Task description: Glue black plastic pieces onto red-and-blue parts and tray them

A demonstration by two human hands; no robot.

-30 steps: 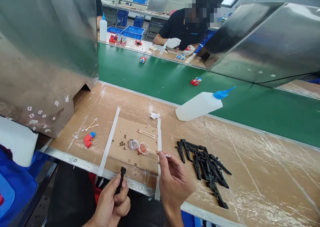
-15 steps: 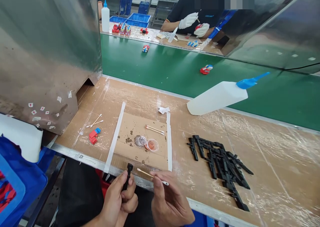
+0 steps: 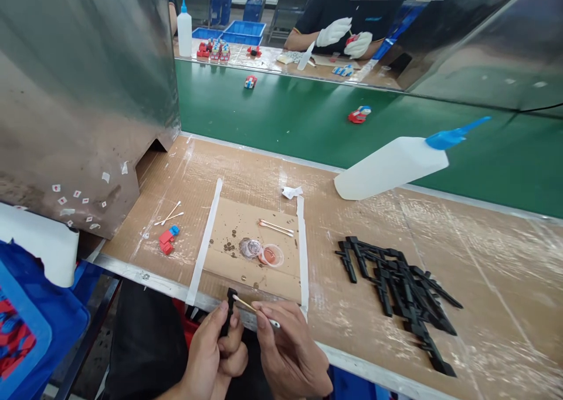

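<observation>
Between the thumb and fingers of my left hand (image 3: 220,347) stands a small black plastic part (image 3: 230,306), its blocky end upward. My right hand (image 3: 290,347) pinches a cotton swab (image 3: 247,304) whose far tip is at the top of the black part, seemingly touching it. Just beyond both hands lies a taped cardboard sheet (image 3: 224,224) with dark spots. On it are a small clear cup (image 3: 250,247), another holding reddish liquid (image 3: 270,255), and a pair of used swabs (image 3: 276,228).
Several black toy gun parts (image 3: 404,294) are heaped at right. Behind them leans a white bottle (image 3: 391,168) with a blue nozzle. A red and blue piece (image 3: 168,239) lies left. The green conveyor (image 3: 285,118) carries toy parts. Across it, a gloved co-worker (image 3: 347,36) handles a red piece.
My right hand has moved left, bringing the swab's tip to the black part. My left hand stays nearly in place. The pieces on the conveyor have shifted slightly left.
</observation>
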